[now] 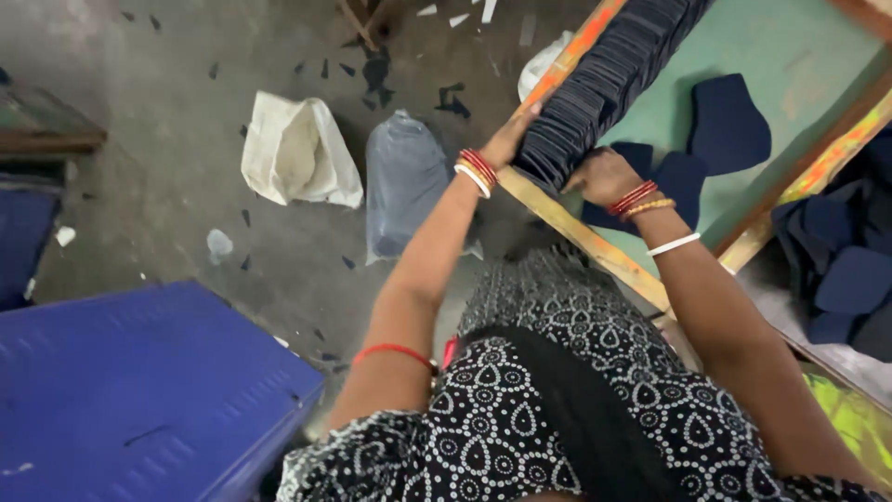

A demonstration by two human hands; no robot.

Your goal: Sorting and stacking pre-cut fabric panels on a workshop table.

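Pressing against the near end of a long stack of dark navy fabric pieces (604, 79), lying along the orange-painted wooden edge (581, 232) of a green-topped table (790, 56): left hand (509, 139), fingers extended flat against the left side of the stack, red and white bangles at the wrist; right hand (602, 177), fingers curled around the stack's lower right corner, gripping it, red and gold bangles at the wrist. Lying loose on the green surface just beyond the right hand: several single navy cut pieces (725, 125). Piling up at the far right beside the table frame: more navy pieces (841, 265). Resting on the grey concrete floor (167, 158), scattered with small dark offcuts: an open white sack (297, 153) and, just beside it, a tied translucent grey plastic bag (401, 181). Occupying the lower left corner: a blue ribbed metal surface (130, 381). Filling the foreground: black-and-white patterned clothing (557, 390) of the person
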